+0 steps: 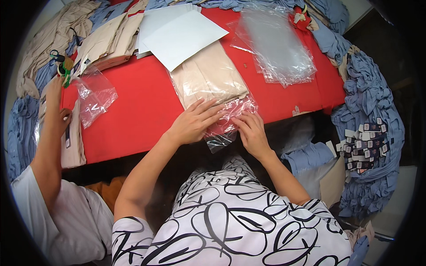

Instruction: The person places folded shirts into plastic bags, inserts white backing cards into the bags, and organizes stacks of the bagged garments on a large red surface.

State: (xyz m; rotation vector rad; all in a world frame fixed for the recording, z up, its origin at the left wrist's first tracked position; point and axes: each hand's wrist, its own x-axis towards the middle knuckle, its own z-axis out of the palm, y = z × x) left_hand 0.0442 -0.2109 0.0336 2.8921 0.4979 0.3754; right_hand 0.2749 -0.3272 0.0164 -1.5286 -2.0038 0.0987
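In front of me a folded beige garment (208,82) lies inside a clear plastic bag (220,141). The bag's loose, crumpled end reaches toward me and hangs over the table's front edge. My left hand (194,122) rests on the near left part of the bag, fingers stretched out over the film. At the near right corner, my right hand (252,133) touches the bag with its fingers slightly bent and apart. White sheets (186,35) cover the far end of the bagged garment.
A pile of clear bags (279,48) lies at the far right of the red table (133,119). Folded beige garments (106,42) are stacked at the far left. A co-worker's hand (64,115) handles a garment at left. Blue garments with tags (368,146) hang at right.
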